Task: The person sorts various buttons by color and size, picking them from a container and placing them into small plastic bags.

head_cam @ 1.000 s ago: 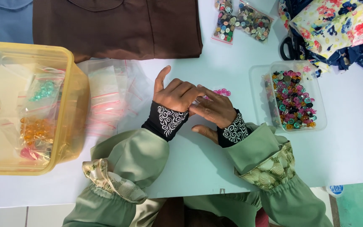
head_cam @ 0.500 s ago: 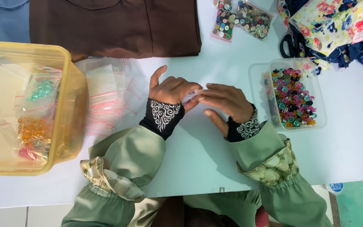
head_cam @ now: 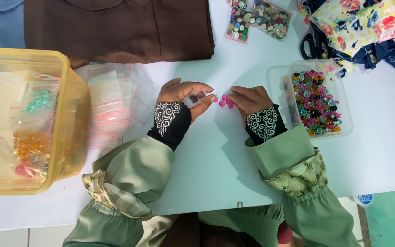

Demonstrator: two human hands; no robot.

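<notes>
At the far left of the white worktop (head_cam: 216, 174) stands a yellow see-through tub (head_cam: 69, 123), with small bags of teal, orange and pink beads inside it. Just right of the tub lies a loose heap of clear bags (head_cam: 110, 107) with red seal strips. Behind them, along the far edge, lies folded brown cloth (head_cam: 120, 27).

The left hand (head_cam: 181, 93) sits near the middle of the worktop, palm down, its grip clenched on a small clear bag (head_cam: 196, 98) pinched between thumb and forefinger; the bag's mouth faces right. Right beside that mouth lie a few pink buttons (head_cam: 226, 101), clustered on the worktop between the two hands. The right hand (head_cam: 252, 99) rests just right of them, its fingertips touching the buttons; whether its grip pinches one or only presses on them cannot be told. Both wrists wear black cuffs with white scrollwork under green sleeves.

Further right, near the right hand, stands a clear tray (head_cam: 344, 105) full of mixed buttons in pink, teal and orange. Behind it lie black scissors (head_cam: 308, 45) and floral cloth (head_cam: 366, 23), and two bags of buttons (head_cam: 259, 18) lie at the far edge.
</notes>
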